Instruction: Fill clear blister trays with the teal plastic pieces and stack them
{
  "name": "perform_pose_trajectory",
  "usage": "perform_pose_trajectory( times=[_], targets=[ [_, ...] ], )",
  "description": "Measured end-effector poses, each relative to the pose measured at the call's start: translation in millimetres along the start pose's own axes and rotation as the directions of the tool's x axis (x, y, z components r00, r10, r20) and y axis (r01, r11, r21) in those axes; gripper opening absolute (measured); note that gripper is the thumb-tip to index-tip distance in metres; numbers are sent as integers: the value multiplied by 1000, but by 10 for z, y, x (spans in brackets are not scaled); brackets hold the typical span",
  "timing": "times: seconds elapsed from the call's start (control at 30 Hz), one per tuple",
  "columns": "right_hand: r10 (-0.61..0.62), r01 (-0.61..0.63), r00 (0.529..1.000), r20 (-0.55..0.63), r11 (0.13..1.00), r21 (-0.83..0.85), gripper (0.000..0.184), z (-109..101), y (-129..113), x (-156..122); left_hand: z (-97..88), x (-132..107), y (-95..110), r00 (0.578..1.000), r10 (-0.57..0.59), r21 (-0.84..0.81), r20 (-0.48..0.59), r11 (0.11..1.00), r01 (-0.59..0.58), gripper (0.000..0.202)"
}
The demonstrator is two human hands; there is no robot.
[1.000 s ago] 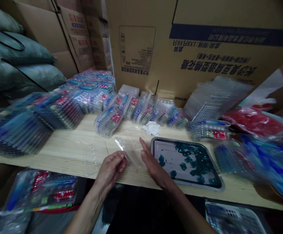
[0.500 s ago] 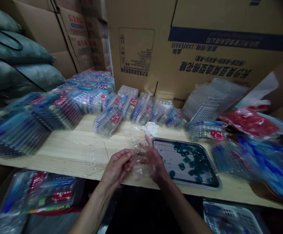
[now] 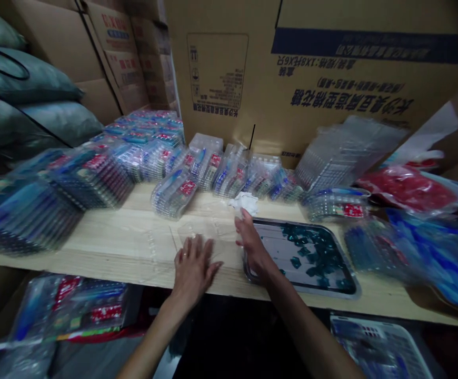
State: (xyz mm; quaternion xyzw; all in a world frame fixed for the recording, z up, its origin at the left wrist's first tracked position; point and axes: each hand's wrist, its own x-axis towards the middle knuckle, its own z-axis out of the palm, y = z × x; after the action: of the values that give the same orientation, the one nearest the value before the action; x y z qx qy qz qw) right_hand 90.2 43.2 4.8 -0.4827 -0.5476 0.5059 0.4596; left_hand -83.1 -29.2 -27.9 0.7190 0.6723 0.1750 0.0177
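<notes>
My left hand point(image 3: 195, 266) lies flat and open on the wooden table point(image 3: 106, 237), fingers spread, pressing the near edge of a clear plastic blister shell point(image 3: 203, 231) spread out on the wood. My right hand point(image 3: 250, 242) is open too, fingers stretched forward beside the shell's right edge and at the left rim of a metal tray point(image 3: 351, 288). The tray holds several small teal pieces point(image 3: 311, 255). A crumpled white scrap point(image 3: 245, 201) lies just beyond my right fingertips.
Rows of packed blister cards point(image 3: 173, 192) in blue and red stand along the back and left of the table. Empty clear shells point(image 3: 343, 150) are stacked at right, near red point(image 3: 406, 187) and blue point(image 3: 430, 252) bagged goods. Large cardboard boxes point(image 3: 292, 79) wall the back. A basket point(image 3: 379, 350) sits below right.
Both hands held the clear shell up between them; now it lies flat on the table, my left hand pressed on it and my right hand moved forward to the tray's rim.
</notes>
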Motion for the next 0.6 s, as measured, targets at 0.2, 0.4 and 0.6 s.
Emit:
perform_pose_trajectory(
  times=[0.2, 0.4, 0.6],
  targets=[
    [39, -59, 998, -50, 857, -511, 74, 80, -288, 369, 62, -8, -299, 998, 65, 169, 7, 983, -65, 45],
    [16, -16, 1000, -8, 602, -798, 84, 297, -279, 211, -42, 65, -650, 991, 111, 157, 75, 980, -122, 46],
    [-11, 128, 987, 158, 643, -755, 87, 559, -296, -245, -19, 287, -633, 985, 140, 186, 104, 970, -157, 53]
  ],
)
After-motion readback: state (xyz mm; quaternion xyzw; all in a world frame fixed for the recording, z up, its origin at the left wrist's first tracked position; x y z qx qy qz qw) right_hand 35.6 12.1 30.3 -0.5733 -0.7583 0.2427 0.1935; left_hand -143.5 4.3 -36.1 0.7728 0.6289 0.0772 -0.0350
